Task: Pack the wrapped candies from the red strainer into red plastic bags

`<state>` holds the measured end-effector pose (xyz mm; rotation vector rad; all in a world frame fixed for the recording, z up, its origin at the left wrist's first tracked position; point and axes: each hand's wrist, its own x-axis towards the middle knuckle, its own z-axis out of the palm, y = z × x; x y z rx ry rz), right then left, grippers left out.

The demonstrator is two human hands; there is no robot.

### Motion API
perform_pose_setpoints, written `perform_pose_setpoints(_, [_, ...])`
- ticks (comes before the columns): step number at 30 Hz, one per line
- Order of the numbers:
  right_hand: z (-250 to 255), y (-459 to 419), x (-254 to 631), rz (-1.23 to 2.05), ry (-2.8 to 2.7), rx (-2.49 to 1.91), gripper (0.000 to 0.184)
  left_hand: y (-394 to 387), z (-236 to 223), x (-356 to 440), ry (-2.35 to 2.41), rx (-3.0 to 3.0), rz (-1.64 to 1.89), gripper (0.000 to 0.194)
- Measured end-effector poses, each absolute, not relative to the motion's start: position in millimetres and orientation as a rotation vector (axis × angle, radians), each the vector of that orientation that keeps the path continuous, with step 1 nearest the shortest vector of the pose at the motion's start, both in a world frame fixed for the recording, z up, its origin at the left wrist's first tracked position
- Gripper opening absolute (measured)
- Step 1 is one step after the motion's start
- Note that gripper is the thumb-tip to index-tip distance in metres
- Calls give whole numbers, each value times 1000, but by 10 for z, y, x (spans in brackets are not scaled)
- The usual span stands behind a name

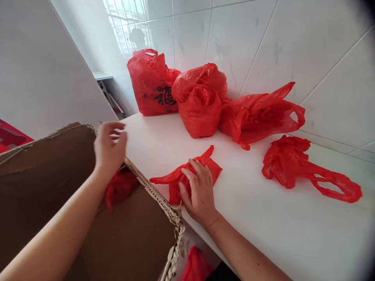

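On the white tabletop, my right hand (200, 191) lies over a small, flattened red plastic bag (215, 170), its fingers spread and resting on the film. One of the bag's corners points toward the cardboard box (140, 226). My left hand (109, 146) is raised above the box's torn rim, slightly blurred. Its fingers are loosely bent and apart, with nothing seen in them. Below that wrist, a crumpled red bag (121, 189) is inside the box, partly covered by my forearm.
Along the tiled wall stand a red bag with black characters (152, 86), a full knotted red bag (200, 105) and a slumped red bag (258, 117). A crumpled red bag (288, 162) lies at the right of the white table (263, 230). Red cloth (196, 265) shows below the table edge.
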<state>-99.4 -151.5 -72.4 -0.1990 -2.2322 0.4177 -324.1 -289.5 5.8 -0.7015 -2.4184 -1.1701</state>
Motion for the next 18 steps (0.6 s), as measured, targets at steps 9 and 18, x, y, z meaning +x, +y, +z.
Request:
perform_pose_setpoints(9, [-715,-1350,-958,619,-1888,-350,35,-1985,172,-2527,-2892,-1647,-1166,27])
perform_pose_setpoints(18, [-726,-1349,-958,725,-1885,-320,34,-3693,656,-3294,-2440,-697,-2132,36])
